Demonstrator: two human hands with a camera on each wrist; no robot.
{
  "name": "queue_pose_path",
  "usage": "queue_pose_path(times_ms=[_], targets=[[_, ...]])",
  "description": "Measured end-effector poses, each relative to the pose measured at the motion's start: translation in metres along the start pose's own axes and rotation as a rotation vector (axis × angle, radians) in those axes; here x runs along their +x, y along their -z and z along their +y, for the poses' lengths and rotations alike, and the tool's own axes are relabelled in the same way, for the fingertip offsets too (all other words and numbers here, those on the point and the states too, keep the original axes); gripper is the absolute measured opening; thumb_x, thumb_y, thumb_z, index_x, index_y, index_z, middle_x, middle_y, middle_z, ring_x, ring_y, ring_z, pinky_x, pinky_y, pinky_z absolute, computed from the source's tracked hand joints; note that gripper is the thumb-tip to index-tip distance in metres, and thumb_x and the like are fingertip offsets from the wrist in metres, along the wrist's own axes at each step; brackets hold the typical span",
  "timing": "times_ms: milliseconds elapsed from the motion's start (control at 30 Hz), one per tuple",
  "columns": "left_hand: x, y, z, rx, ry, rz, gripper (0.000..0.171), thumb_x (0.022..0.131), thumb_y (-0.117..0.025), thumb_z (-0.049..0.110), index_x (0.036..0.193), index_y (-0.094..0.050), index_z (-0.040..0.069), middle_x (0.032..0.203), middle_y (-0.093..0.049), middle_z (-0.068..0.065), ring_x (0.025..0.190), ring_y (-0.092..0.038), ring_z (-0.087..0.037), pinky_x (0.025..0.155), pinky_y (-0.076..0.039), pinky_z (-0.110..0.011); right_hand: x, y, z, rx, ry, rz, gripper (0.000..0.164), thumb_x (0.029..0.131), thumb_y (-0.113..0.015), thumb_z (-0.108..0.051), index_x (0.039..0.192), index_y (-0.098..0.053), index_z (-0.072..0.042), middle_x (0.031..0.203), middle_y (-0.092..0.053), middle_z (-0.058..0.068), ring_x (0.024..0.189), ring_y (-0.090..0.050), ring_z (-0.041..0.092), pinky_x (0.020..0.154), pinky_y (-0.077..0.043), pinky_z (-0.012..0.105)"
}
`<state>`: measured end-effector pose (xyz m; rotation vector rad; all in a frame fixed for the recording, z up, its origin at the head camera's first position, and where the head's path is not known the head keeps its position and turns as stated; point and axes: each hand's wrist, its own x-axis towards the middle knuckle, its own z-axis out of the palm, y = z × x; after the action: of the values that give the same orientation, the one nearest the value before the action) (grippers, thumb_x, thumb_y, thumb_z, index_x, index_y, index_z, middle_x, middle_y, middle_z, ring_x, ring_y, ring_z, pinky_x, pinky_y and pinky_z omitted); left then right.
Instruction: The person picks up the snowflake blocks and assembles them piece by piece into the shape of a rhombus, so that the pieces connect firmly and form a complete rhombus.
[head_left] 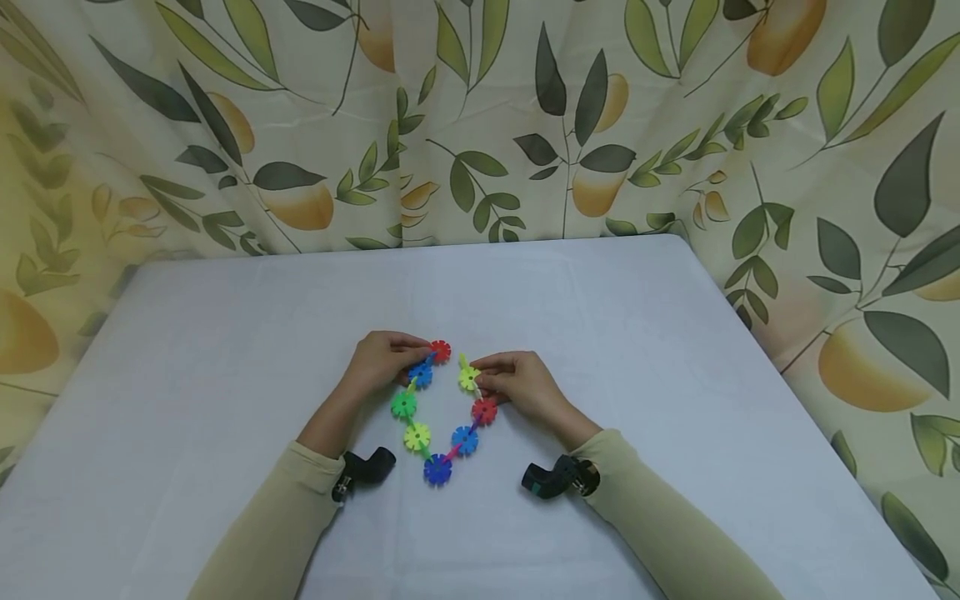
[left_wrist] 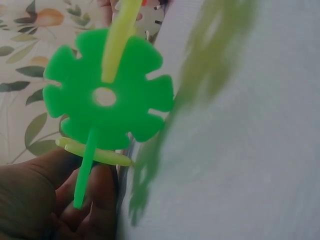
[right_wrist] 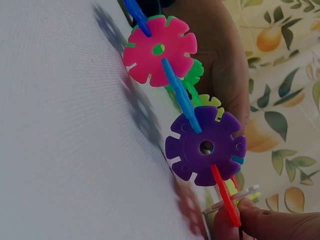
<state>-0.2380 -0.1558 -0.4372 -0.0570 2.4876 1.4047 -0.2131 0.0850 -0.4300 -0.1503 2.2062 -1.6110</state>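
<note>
A chain of notched plastic linking discs in several colours forms a loop with a gap at its far side. My left hand (head_left: 381, 360) grips the chain's left end, by a red disc (head_left: 441, 351) and a blue disc (head_left: 422, 374). Opposite it, my right hand (head_left: 528, 385) pinches the other end beside a yellow-green disc (head_left: 468, 379), above a red disc (head_left: 485, 412). In the left wrist view a green disc (left_wrist: 132, 115) hangs over the fingers. A purple disc (right_wrist: 225, 132) and a pink disc (right_wrist: 172, 62) show in the right wrist view, fingertips below them partly hidden.
A white cloth covers the table (head_left: 262, 317). Behind it hangs a curtain (head_left: 480, 108) printed with leaves and fruit. Dark wrist cameras are strapped to the left wrist (head_left: 367, 468) and the right wrist (head_left: 555, 477).
</note>
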Motion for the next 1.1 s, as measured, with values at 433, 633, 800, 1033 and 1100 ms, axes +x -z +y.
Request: queue_pose_path(times_ms=[433, 633, 800, 1033, 1100], targets=[[-0.001, -0.006, 0.004, 0.018, -0.04, 0.009, 0.029, 0.092, -0.069, 0.03, 0.113, -0.074, 0.01, 0.091, -0.075, -0.005, 0.051, -0.056, -0.011, 0.055, -0.047, -0.025, -0.001, -0.002, 0.001, 0.008, 0.009, -0.01, 0.027, 0.092, -0.066, -0.003, 0.118, -0.068, 0.004, 0.093, -0.074, 0.015, 0.07, -0.067, 0.007, 0.066, -0.057, 0.024], [-0.001, -0.009, 0.006, 0.015, -0.02, 0.031, 0.027, 0.092, -0.07, 0.029, 0.112, -0.075, 0.011, 0.088, -0.074, -0.005, 0.05, -0.054, -0.01, 0.053, -0.046, -0.024, -0.001, -0.003, 0.001, -0.004, 0.014, -0.006, 0.027, 0.092, -0.067, -0.004, 0.118, -0.069, 0.003, 0.09, -0.074, 0.013, 0.069, -0.066, 0.006, 0.065, -0.057, 0.024], [0.0, -0.011, 0.007, 0.019, -0.011, 0.04, 0.026, 0.091, -0.071, 0.03, 0.11, -0.075, 0.012, 0.086, -0.074, -0.004, 0.049, -0.053, -0.01, 0.052, -0.046, -0.024, 0.0, -0.003, 0.001, -0.007, 0.011, -0.003, 0.026, 0.092, -0.067, -0.005, 0.118, -0.069, 0.003, 0.09, -0.074, 0.012, 0.069, -0.065, 0.006, 0.064, -0.056, 0.024], [0.001, -0.012, 0.006, 0.05, -0.036, 0.014, 0.027, 0.093, -0.069, 0.031, 0.111, -0.075, 0.012, 0.096, -0.075, -0.006, 0.063, -0.058, -0.012, 0.057, -0.048, -0.023, -0.001, -0.004, 0.001, -0.032, 0.029, 0.004, 0.026, 0.092, -0.067, -0.006, 0.117, -0.07, 0.001, 0.089, -0.074, 0.011, 0.069, -0.064, 0.006, 0.063, -0.054, 0.022], [0.001, -0.012, 0.007, 0.068, -0.046, 0.01, 0.027, 0.093, -0.069, 0.031, 0.111, -0.075, 0.012, 0.1, -0.075, -0.006, 0.072, -0.06, -0.014, 0.062, -0.048, -0.024, -0.001, -0.004, 0.0, -0.039, 0.035, 0.008, 0.025, 0.092, -0.067, -0.006, 0.116, -0.071, 0.0, 0.088, -0.074, 0.01, 0.069, -0.064, 0.005, 0.062, -0.054, 0.022]])
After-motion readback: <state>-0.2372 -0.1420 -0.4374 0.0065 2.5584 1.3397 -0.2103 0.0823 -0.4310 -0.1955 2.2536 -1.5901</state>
